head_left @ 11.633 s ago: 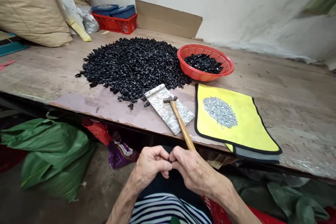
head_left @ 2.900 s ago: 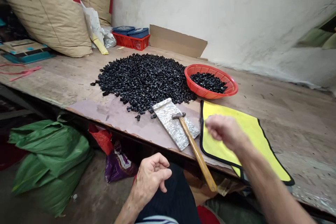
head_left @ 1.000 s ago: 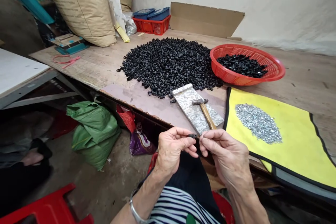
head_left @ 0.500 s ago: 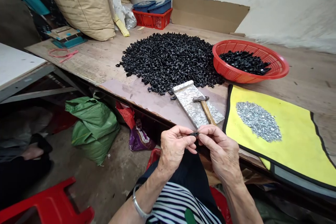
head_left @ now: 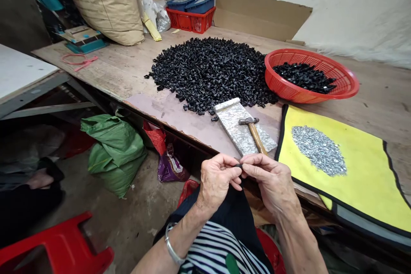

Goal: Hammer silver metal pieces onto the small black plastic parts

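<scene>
One black part [head_left: 238, 165] sits between the fingertips of the left hand [head_left: 214, 182] and the right hand [head_left: 272, 180], partly hidden. The left thumb and forefinger pinch it tightly; the right ones are pressed together at its right end, their grip too small to tell. It is near the hammer [head_left: 257, 137], which lies on the slab [head_left: 228, 119], with the pile [head_left: 212, 72] beyond.
</scene>
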A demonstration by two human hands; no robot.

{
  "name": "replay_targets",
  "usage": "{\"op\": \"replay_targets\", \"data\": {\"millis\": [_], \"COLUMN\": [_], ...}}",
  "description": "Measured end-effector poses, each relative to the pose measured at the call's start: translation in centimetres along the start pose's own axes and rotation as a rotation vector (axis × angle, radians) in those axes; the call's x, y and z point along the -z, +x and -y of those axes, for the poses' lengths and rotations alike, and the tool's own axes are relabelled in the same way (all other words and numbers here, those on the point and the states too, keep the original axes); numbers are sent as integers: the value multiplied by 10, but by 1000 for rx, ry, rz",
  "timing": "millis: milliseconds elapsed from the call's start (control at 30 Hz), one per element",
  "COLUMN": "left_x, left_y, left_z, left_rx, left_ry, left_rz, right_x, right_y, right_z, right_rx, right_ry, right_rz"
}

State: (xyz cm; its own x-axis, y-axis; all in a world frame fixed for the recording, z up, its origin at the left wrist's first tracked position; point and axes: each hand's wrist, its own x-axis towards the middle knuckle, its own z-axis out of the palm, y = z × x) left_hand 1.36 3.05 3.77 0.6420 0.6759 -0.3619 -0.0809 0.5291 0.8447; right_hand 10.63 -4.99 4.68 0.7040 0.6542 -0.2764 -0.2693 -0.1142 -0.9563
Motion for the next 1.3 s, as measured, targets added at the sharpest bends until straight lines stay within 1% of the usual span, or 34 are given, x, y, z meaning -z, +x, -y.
{"op": "replay_targets", "data": {"millis": [100, 200, 333, 400, 500, 600, 767, 867, 967, 1067, 1133, 1200, 1300], "left_x": [1, 3, 4, 4, 4, 4, 3, 1, 0, 0, 0, -1, -2], "left_y": [-1, -1, -2, -1, 0, 0, 1, 3, 6, 9, 12, 17, 29], "left_z": [0, 1, 5, 7, 10, 11, 12, 14, 15, 12, 9, 4, -1], "left_rx": [1, 8, 42, 54, 49, 60, 47, 72, 79, 67, 53, 30, 0], "left_ry": [0, -22, -93, -108, -113, -96, -75, -91, -112, -116, -126, -137, -122], "left_rz": [5, 16, 50, 43, 30, 42, 60, 29, -5, 26, 37, 20, -27], "right_x": [-3, -5, -5, -4, -3, -1, 0, -2, -4, -1, 4, 12, 25], "right_y": [2, 0, -4, -4, -4, -4, -5, -3, 0, 3, 6, 11, 21], "right_z": [2, 1, -4, -5, -5, -1, 0, -4, -6, 1, 9, 18, 24], "right_rx": [-95, -139, -91, -80, -106, -127, -156, -147, -125, -120, -92, -1, 213], "right_ry": [70, 113, 127, 107, 60, 31, 61, 74, 51, -16, -99, -261, -670], "right_rz": [31, 48, -6, -26, -9, 11, -26, -79, -67, -22, -18, -97, -322]}}
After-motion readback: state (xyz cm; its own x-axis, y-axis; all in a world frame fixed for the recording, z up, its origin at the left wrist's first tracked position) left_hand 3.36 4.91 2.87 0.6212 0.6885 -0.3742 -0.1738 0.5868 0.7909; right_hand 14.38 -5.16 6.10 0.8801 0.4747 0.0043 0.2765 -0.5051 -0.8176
